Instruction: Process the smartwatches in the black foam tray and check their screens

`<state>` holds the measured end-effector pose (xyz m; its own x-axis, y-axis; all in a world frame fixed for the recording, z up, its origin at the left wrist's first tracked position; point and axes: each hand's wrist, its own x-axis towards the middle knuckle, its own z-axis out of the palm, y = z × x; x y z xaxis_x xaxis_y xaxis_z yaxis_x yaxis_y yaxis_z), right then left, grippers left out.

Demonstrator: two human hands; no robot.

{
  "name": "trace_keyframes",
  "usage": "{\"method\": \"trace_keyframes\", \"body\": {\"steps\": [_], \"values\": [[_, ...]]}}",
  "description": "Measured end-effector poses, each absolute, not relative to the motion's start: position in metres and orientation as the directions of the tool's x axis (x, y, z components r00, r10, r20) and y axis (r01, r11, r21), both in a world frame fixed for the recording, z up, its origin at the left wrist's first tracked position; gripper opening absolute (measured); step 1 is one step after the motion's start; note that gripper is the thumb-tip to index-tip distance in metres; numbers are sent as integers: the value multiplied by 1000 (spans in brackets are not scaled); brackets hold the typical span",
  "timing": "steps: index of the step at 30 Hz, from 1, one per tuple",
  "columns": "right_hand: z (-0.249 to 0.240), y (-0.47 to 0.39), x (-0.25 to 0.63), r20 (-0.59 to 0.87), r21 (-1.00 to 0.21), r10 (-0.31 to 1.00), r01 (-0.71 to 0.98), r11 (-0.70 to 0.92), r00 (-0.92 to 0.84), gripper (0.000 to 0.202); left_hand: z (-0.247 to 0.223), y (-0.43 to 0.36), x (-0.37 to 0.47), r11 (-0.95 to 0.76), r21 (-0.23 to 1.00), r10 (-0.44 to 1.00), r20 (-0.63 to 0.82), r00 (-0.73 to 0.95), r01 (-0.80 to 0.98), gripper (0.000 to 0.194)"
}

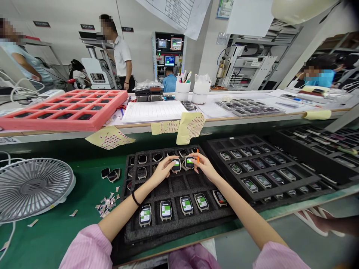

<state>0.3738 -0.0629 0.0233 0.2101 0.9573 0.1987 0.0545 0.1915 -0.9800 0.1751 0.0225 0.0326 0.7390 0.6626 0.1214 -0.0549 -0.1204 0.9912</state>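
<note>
Gripping a pale-framed, rounded-square smartwatch [176, 165], your left hand [165, 168] holds it over the black foam compartment tray [157, 234]; your right hand [204, 166] pinches a matching lit smartwatch [190, 162] alongside, apparently keeping both readable.

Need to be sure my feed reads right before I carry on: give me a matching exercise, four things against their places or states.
Things
1. Two raised watches
2. Fan
3. Pink foam tray
4. Wristband

Places or states
A. On the raised shelf, toward the left
B. Black, around the left forearm
C. One in the left hand, one in the right hand, screens lit
D. At the left, over the green surface

Pairs: 1-C, 2-D, 3-A, 4-B
</note>
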Motion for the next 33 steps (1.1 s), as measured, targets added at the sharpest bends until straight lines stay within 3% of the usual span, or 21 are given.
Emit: {"method": "trace_keyframes", "body": {"steps": [18,27,33], "values": [[18,-61,376,198,-980,959,39,195,203,28,36,23,174,-143,989,680,125,722,-37,41],[21,-64,374,179,-983,976,64,172,127,42,28,23,176,-135,990,651,126,749,-49,59],[21,-63,374,177,-984,966,60,169,190,37,32,23,175,-145,989,692,125,711,-32,47]]}}
